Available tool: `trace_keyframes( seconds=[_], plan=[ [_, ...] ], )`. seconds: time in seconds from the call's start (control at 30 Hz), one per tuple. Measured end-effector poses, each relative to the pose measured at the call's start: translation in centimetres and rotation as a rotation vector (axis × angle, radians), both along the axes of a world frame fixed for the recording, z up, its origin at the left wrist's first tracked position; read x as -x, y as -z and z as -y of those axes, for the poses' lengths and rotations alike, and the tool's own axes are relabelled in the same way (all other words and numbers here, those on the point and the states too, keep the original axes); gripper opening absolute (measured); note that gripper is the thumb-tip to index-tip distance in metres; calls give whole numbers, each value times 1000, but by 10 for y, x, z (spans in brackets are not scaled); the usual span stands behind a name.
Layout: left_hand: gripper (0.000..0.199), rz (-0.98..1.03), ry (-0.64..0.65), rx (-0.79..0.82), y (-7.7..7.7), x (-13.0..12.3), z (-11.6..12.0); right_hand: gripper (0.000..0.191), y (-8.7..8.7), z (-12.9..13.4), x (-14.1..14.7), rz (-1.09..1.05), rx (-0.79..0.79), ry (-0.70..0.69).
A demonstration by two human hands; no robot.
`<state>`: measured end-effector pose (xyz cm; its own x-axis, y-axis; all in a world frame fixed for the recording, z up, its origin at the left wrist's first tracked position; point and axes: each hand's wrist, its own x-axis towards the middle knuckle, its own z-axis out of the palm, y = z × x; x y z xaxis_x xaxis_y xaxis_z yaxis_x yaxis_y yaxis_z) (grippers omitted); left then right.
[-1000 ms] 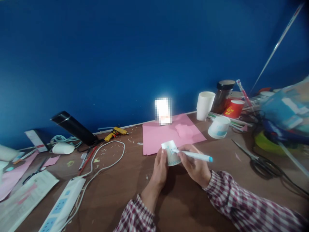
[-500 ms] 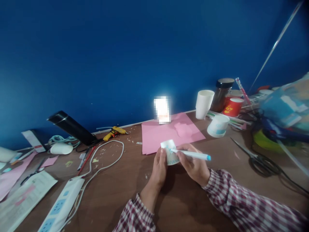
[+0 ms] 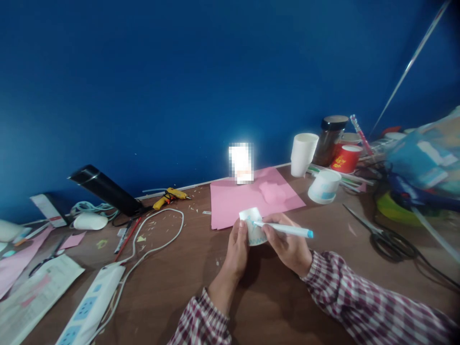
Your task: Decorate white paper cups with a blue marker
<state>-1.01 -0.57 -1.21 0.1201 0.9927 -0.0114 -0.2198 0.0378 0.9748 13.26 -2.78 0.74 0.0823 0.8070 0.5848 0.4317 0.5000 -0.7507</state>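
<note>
A small white paper cup piece (image 3: 256, 231) with light blue markings is held over the near edge of the pink paper (image 3: 233, 201). My left hand (image 3: 237, 247) grips it from the left, thumb on its front. In my right hand (image 3: 287, 244) is a white felt-tip pen (image 3: 289, 230) with a light blue end, pointing left. Its tip meets the cup's marked face, or lies very close to it. The right fingers also sit near the cup's right side; whether they touch it I cannot tell.
Scissors (image 3: 383, 239), a cut cup (image 3: 324, 187), stacked white cups (image 3: 304, 154) and a red cup (image 3: 346, 159) stand or lie to the right. On the left are a power strip (image 3: 89, 304), its white cord, a yellow glue gun (image 3: 170, 197) and a black cylinder (image 3: 109, 189).
Both hands, the cup and the pen keep almost the same place. The whole view has shifted very slightly.
</note>
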Motion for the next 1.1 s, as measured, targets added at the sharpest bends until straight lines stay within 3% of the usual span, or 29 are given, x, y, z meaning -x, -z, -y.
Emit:
trace_keyframes(
  seconds=[0.77,1.1],
  plan=[
    [42,62,23,14,1,0,1,12,-3,-1,0,17,-5,15],
    [43,19,47,-6,-5,0,2,13,-4,-2,-1,6,5,27]
  ],
)
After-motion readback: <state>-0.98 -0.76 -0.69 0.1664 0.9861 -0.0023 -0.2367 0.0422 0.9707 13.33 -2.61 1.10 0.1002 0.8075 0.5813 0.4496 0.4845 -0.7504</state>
